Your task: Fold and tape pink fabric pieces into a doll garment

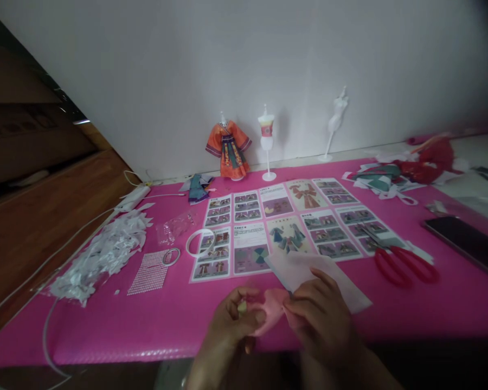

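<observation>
Both hands meet at the near edge of the pink table (117, 319). My left hand (230, 319) is closed, pinching one end of a small pink piece of fabric (273, 307). My right hand (323, 317) pinches the other end, its fingers curled over it. Just behind the hands lies a white sheet of paper (309, 271). Beyond that, a printed instruction sheet (276, 222) with pictures of doll clothes lies flat.
Red-handled scissors (404, 262) lie to the right, a dark phone (466, 241) farther right. White paper scraps (101, 252), a rhinestone sheet (150, 272) and tape rings (199, 241) sit left. Three doll mannequins stand by the wall, one in an orange dress (228, 147). Fabric pieces (415, 165) pile at back right.
</observation>
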`<action>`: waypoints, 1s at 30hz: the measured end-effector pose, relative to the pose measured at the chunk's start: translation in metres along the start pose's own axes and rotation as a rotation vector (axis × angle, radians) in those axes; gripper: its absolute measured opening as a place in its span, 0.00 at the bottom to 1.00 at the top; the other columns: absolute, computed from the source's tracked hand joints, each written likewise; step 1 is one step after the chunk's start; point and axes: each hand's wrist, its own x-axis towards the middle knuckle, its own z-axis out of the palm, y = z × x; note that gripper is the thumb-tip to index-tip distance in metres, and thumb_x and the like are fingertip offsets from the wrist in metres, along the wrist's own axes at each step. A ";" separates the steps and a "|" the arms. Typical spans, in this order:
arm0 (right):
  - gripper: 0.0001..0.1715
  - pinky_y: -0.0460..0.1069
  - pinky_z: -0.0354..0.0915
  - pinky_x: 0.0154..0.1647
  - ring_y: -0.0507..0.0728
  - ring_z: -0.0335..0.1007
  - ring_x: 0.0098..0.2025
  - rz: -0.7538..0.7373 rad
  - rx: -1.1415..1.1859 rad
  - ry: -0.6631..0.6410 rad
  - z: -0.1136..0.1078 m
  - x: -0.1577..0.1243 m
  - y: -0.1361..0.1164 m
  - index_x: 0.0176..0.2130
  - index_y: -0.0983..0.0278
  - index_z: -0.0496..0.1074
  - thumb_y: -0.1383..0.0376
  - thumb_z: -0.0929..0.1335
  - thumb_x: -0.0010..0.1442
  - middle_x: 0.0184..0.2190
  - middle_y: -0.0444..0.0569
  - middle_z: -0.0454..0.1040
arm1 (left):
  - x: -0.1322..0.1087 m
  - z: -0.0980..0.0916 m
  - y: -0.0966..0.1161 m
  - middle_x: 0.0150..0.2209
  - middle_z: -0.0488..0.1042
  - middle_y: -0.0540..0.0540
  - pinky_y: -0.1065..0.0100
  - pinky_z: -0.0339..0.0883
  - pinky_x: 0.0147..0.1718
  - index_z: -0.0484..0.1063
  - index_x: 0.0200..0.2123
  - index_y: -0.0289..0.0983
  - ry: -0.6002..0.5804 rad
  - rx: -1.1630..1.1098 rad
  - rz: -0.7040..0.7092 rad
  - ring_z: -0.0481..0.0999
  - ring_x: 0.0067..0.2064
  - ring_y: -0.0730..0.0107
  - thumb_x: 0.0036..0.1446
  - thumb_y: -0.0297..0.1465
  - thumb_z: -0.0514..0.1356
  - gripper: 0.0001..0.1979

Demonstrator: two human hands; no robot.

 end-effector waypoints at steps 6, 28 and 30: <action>0.06 0.64 0.57 0.52 0.54 0.65 0.30 0.009 -0.008 0.034 -0.002 0.000 0.001 0.33 0.64 0.68 0.75 0.67 0.56 0.26 0.45 0.69 | 0.001 -0.002 0.004 0.31 0.75 0.51 0.77 0.58 0.15 0.70 0.40 0.35 -0.016 0.018 -0.013 0.64 0.15 0.84 0.42 0.31 0.72 0.21; 0.08 0.59 0.58 0.55 0.55 0.71 0.38 0.299 0.241 -0.090 -0.012 0.003 0.012 0.36 0.60 0.71 0.72 0.68 0.56 0.33 0.45 0.74 | 0.003 -0.015 0.001 0.17 0.69 0.57 0.80 0.57 0.10 0.65 0.41 0.37 0.065 0.019 -0.050 0.69 0.12 0.76 0.39 0.36 0.74 0.28; 0.06 0.58 0.59 0.54 0.55 0.71 0.38 0.331 0.269 -0.105 -0.011 0.004 0.011 0.35 0.60 0.71 0.71 0.68 0.57 0.32 0.45 0.74 | 0.002 -0.015 0.002 0.18 0.70 0.57 0.80 0.58 0.10 0.66 0.42 0.37 0.057 0.025 -0.066 0.70 0.12 0.76 0.39 0.36 0.73 0.28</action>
